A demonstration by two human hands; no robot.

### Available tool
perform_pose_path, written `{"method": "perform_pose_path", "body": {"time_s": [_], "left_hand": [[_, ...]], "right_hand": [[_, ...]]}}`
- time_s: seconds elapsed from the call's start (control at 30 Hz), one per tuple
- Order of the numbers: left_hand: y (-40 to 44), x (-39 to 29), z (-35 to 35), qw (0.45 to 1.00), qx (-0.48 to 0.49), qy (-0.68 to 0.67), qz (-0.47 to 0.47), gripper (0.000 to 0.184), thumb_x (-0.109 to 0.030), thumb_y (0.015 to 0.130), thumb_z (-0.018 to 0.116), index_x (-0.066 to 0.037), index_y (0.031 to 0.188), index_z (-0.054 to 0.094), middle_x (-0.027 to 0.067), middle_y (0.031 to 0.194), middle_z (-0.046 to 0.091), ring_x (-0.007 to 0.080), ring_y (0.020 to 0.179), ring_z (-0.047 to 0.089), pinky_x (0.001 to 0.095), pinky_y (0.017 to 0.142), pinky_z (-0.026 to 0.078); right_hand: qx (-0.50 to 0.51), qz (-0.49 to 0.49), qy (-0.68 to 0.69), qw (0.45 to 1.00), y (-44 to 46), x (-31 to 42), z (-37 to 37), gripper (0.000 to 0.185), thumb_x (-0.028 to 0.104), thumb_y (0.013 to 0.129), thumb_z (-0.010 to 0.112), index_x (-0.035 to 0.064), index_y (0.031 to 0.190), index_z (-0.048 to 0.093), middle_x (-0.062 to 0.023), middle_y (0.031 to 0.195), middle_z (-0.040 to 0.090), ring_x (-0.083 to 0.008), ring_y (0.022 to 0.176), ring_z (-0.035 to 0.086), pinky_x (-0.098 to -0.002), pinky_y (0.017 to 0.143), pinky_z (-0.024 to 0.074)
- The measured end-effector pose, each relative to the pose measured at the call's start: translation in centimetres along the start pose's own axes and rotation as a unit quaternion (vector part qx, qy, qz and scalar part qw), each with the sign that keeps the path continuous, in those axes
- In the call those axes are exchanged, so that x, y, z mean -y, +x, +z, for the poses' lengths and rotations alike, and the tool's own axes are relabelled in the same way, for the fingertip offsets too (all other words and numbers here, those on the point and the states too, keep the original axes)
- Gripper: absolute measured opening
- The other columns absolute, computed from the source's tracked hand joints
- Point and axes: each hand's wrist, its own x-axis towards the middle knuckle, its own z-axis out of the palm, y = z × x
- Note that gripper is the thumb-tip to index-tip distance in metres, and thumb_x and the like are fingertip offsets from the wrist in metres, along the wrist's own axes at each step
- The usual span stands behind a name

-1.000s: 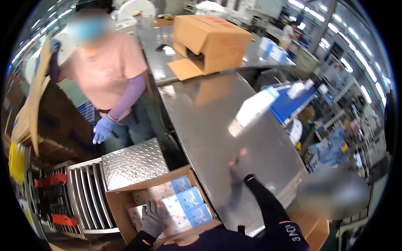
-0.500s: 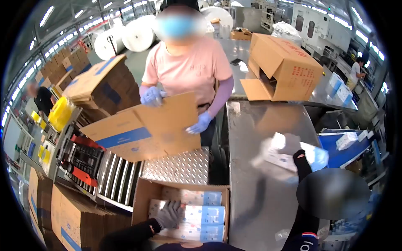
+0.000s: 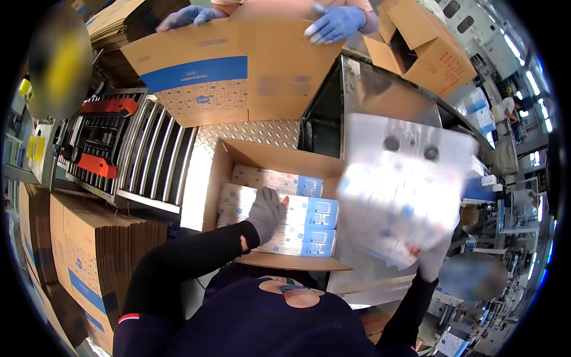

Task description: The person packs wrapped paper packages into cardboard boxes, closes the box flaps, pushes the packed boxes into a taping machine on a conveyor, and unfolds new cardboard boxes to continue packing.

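An open cardboard box (image 3: 285, 156) stands in front of me, with several white-and-blue printed packs (image 3: 279, 226) lying inside. My left hand (image 3: 266, 214), in a grey glove, rests on top of these packs with its fingers spread. To the right of the box, my right hand (image 3: 429, 256) grips the lower right edge of a clear plastic-wrapped pack (image 3: 404, 184). That pack is raised over the metal table (image 3: 386, 89) and blurred by motion; its wrap has two dark round holes near the top.
Across from me a person in blue gloves (image 3: 336, 25) holds a flattened carton (image 3: 238, 77) over the textured metal plate. Left are rollers (image 3: 148, 149) and stacked flat cartons (image 3: 107, 250). A larger open carton (image 3: 425, 47) sits at the back right.
My right hand has lifted the wrapped pack from the metal table and brought it beside the box. My left hand stays on the packs. The other person's carton now stands beyond the box.
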Motion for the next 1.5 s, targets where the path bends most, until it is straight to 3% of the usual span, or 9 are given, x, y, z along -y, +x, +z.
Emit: {"method": "perform_pose_path", "body": {"time_s": [0.17,0.53,0.63,0.73,0.87,1.0,1.1,1.3,1.5], "left_hand": [[-0.5,-0.9,1.7,0.999,0.0,0.032,0.025,0.047,-0.021,0.097,0.05,-0.012,0.143,0.051,0.0194,0.127,0.058,0.036,0.109,0.054,0.0515,0.087,0.039],[-12.4,10.2,-10.4,0.853,0.009,-0.267,-0.448,0.054,-0.043,0.084,0.069,0.005,0.107,0.064,0.0224,0.096,0.067,0.0318,0.092,0.067,0.0461,0.08,0.052],[-10.4,12.8,-3.6,0.864,-0.019,-0.429,-0.263,0.022,-0.023,0.079,0.062,-0.004,0.085,0.07,0.0203,0.087,0.07,0.0394,0.085,0.068,0.047,0.078,0.054],[-11.6,18.1,0.2,0.863,-0.077,-0.416,-0.275,0.02,-0.019,0.076,0.061,-0.005,0.088,0.07,0.0201,0.088,0.07,0.0398,0.085,0.068,0.0477,0.079,0.054],[-16.3,23.6,4.3,0.875,-0.122,-0.404,-0.236,0.021,-0.02,0.081,0.06,-0.005,0.091,0.07,0.0195,0.086,0.07,0.0396,0.083,0.068,0.048,0.076,0.055],[-20.7,30.7,5.0,0.882,-0.135,-0.379,-0.245,0.021,-0.02,0.078,0.064,-0.006,0.093,0.067,0.0194,0.079,0.069,0.0397,0.077,0.067,0.0502,0.07,0.054],[-22.6,34.5,4.7,0.911,-0.119,-0.294,-0.263,0.015,-0.02,0.079,0.065,-0.006,0.086,0.063,0.0173,0.074,0.069,0.0383,0.07,0.068,0.0481,0.066,0.055],[-18.9,31.1,14.4,0.933,0.071,-0.343,-0.083,0.038,-0.037,0.097,0.051,-0.004,0.101,0.067,0.0191,0.094,0.072,0.0379,0.084,0.072,0.0473,0.074,0.057],[-17.0,35.4,1.7,0.882,-0.376,-0.256,-0.121,0.047,-0.046,0.093,0.055,-0.002,0.107,0.065,0.0241,0.093,0.066,0.0397,0.093,0.062,0.0459,0.091,0.047]], "right_hand": [[0.033,-0.359,-0.095,0.928,6.5,5.8,14.9,0.068,0.026,0.072,0.082,0.0179,0.135,0.058,-0.0196,0.121,0.056,-0.0353,0.108,0.056,-0.045,0.092,0.0462],[0.141,-0.153,-0.368,0.906,4.9,-10.5,24.6,0.065,0.05,0.094,0.054,0.0201,0.151,0.043,-0.0232,0.157,0.03,-0.0481,0.143,0.027,-0.0627,0.116,0.0179],[0.201,-0.135,-0.382,0.892,4.0,-8.7,22.9,0.068,0.05,0.096,0.05,0.0144,0.153,0.039,-0.0251,0.155,0.032,-0.0438,0.143,0.031,-0.0617,0.116,0.0207],[0.04,0.025,0.099,0.994,3.7,-13.9,25.3,0.062,0.047,0.1,0.047,0.0073,0.147,0.043,-0.0176,0.145,0.045,-0.034,0.131,0.046,-0.0522,0.108,0.0368],[0.03,0.212,0.671,0.71,-2.1,-17.7,32.8,0.049,0.047,0.103,0.048,0.0055,0.127,0.056,-0.0087,0.127,0.058,-0.0232,0.109,0.059,-0.0397,0.091,0.0509],[-0.075,0.424,0.217,0.876,-4.9,-21.7,37.3,0.03,0.035,0.094,0.066,0.006,0.099,0.067,-0.0028,0.079,0.067,-0.0173,0.073,0.061,-0.03,0.068,0.0485],[-0.123,0.121,0.084,0.981,1.2,3.6,35.2,0.044,0.022,0.086,0.073,-0.0048,0.118,0.063,-0.0134,0.107,0.07,-0.02,0.098,0.066,-0.0314,0.088,0.0507],[0.613,-0.205,-0.186,0.741,5.5,23.1,49.6,0.079,0.057,0.082,0.068,-0.0031,0.131,0.053,-0.0235,0.121,0.057,-0.0374,0.118,0.053,-0.0458,0.101,0.043],[0.225,-0.061,-0.395,0.889,9.1,17.0,48.6,0.1,0.071,0.077,0.064,-0.003,0.142,0.042,-0.0288,0.145,0.04,-0.0456,0.136,0.035,-0.0562,0.106,0.0342]]}}
